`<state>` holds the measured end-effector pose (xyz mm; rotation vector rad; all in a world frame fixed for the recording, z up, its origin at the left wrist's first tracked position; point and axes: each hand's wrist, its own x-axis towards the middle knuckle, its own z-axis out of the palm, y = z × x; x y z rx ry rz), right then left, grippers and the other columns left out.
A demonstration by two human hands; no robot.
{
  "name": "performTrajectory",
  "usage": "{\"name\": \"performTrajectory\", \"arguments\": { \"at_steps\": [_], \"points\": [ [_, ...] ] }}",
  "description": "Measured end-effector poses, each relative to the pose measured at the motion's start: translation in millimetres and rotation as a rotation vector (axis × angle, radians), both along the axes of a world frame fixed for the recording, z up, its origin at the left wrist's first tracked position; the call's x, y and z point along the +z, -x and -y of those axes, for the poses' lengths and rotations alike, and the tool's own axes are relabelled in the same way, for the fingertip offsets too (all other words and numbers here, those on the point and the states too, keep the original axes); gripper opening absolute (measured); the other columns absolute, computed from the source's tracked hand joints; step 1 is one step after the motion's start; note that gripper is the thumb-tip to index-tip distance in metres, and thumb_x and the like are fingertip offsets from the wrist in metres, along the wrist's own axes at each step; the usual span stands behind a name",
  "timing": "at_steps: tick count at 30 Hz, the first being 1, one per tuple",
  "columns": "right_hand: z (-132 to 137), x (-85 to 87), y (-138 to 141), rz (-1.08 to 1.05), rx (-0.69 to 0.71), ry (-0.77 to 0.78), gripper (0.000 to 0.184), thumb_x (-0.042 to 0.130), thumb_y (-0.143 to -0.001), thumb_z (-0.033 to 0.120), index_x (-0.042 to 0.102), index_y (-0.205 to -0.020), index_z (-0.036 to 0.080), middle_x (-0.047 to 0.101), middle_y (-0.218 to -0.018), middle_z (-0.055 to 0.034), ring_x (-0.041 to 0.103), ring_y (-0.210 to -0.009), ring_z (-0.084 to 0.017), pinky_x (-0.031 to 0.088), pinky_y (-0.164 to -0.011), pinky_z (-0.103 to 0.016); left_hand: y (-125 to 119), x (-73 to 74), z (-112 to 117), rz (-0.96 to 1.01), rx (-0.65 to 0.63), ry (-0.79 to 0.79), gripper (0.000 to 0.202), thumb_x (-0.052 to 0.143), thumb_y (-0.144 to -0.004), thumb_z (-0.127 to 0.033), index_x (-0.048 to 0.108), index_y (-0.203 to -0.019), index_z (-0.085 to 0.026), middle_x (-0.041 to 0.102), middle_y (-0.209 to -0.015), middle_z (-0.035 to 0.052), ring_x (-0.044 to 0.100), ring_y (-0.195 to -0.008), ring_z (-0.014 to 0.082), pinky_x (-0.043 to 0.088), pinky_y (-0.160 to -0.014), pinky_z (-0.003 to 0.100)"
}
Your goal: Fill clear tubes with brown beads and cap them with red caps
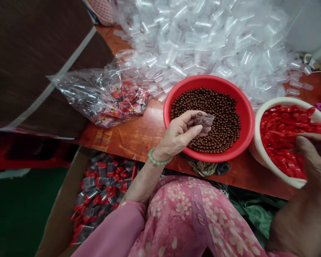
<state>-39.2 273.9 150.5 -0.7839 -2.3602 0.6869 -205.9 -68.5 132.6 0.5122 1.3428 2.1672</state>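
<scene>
My left hand [178,137], with a green bead bracelet at the wrist, is closed around a small clear plastic container [205,123]. Several brown balls show through its wall. It is held over a red basin [248,128] filled with small round brown balls [216,107]. On the right, my right hand [317,153] reaches over a white tub [263,162] of glossy red plastic caps [280,125]. Thumb and forefinger are close together at the caps, but blur and the frame edge hide whether they grip one.
Clear containers [203,39] lie in a large heap behind the basin. A clear bag [96,92] of small red packets rests on the left of the wooden table [128,137]. Below it, a carton [61,203] holds red-capped filled containers [101,185]. A dark box [37,53] stands at left.
</scene>
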Motion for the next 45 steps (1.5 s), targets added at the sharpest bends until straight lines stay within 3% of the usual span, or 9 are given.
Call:
{"name": "performTrajectory", "arguments": {
  "at_steps": [4,8,18,25,27,32,38,41,45],
  "points": [
    [71.5,14.9,35.4,-0.016,0.254,0.379,0.014,0.084,-0.077,0.033,0.081,-0.087,0.025,0.074,-0.071,-0.0055,0.067,-0.059,-0.018,0.054,-0.059,-0.034,-2.4,0.4,-1.7,-0.071,0.034,0.023,0.04,0.08,-0.087,-0.035,0.063,-0.12,-0.019,0.075,-0.118,0.0081,0.075,-0.103,0.0175,0.062,-0.092,0.03],
    [103.4,12.4,61.1,-0.094,0.417,0.643,0.012,0.084,-0.08,0.031,0.08,-0.087,0.023,0.074,-0.07,-0.0012,0.063,-0.056,-0.012,0.051,-0.055,-0.025,0.3,-7.5,-1.2,-0.044,0.037,0.05,0.041,0.08,-0.087,-0.035,0.062,-0.12,-0.02,0.075,-0.118,0.0082,0.075,-0.102,0.0178,0.062,-0.093,0.032],
    [133.8,12.5,90.3,-0.19,0.526,0.628,0.007,0.08,-0.083,0.033,0.077,-0.085,0.026,0.067,-0.063,0.0026,0.057,-0.051,-0.012,0.049,-0.049,-0.026,-2.4,-19.1,-4.4,-0.048,0.059,0.042,0.036,0.081,-0.085,-0.037,0.068,-0.114,-0.02,0.076,-0.116,0.0073,0.071,-0.109,0.0184,0.056,-0.102,0.034],
    [147.5,-4.5,104.0,-0.166,0.53,0.668,0.01,0.075,-0.088,0.034,0.073,-0.087,0.025,0.068,-0.066,0.0035,0.061,-0.051,-0.012,0.053,-0.05,-0.026,-4.8,-19.9,-10.1,-0.032,0.111,0.068,0.035,0.081,-0.085,-0.039,0.06,-0.105,-0.02,0.074,-0.103,0.0047,0.068,-0.095,0.0141,0.055,-0.091,0.028],
    [151.4,-10.9,104.9,-0.176,0.493,0.574,0.011,0.073,-0.091,0.036,0.072,-0.091,0.025,0.071,-0.071,0.0024,0.065,-0.055,-0.014,0.055,-0.053,-0.028,-3.8,-19.3,-9.5,-0.043,0.117,0.111,0.035,0.081,-0.084,-0.038,0.059,-0.104,-0.02,0.073,-0.101,0.0037,0.067,-0.091,0.0133,0.055,-0.087,0.027],
    [157.4,-15.1,99.0,-0.185,0.452,-0.004,0.015,0.069,-0.095,0.035,0.074,-0.107,0.027,0.08,-0.098,-0.0068,0.076,-0.079,-0.022,0.063,-0.077,-0.04,-1.2,-19.3,-9.8,-0.152,0.197,0.246,0.029,0.078,-0.085,-0.033,0.06,-0.103,-0.02,0.07,-0.098,0.0023,0.065,-0.091,0.0131,0.053,-0.09,0.027],
    [159.5,-13.4,93.7,-0.143,0.762,-0.377,0.036,0.067,-0.097,0.023,0.069,-0.132,0.028,0.078,-0.126,-0.0095,0.078,-0.108,-0.027,0.066,-0.095,-0.041,-0.4,-22.1,-12.4,-0.194,0.22,0.298,0.025,0.076,-0.085,-0.031,0.061,-0.102,-0.019,0.069,-0.098,0.0024,0.064,-0.089,0.0139,0.052,-0.089,0.027],
    [156.3,-20.2,91.4,-0.148,0.926,-0.514,0.06,0.066,-0.097,0.015,0.052,-0.154,0.025,0.067,-0.144,-0.0148,0.073,-0.123,-0.028,0.064,-0.101,-0.041,0.3,-24.3,-11.8,-0.185,0.211,0.281,0.023,0.072,-0.087,-0.03,0.062,-0.104,-0.019,0.069,-0.099,0.0031,0.064,-0.092,0.0142,0.052,-0.091,0.028],
    [145.9,-24.0,88.2,-0.009,1.037,-0.525,0.076,0.054,-0.097,0.003,0.029,-0.166,0.024,0.054,-0.158,-0.017,0.06,-0.141,-0.028,0.058,-0.113,-0.045,1.1,-26.9,-10.7,-0.159,0.173,0.27,0.021,0.07,-0.088,-0.028,0.061,-0.106,-0.019,0.068,-0.099,0.0034,0.063,-0.092,0.0146,0.053,-0.09,0.028]
  ]
}}
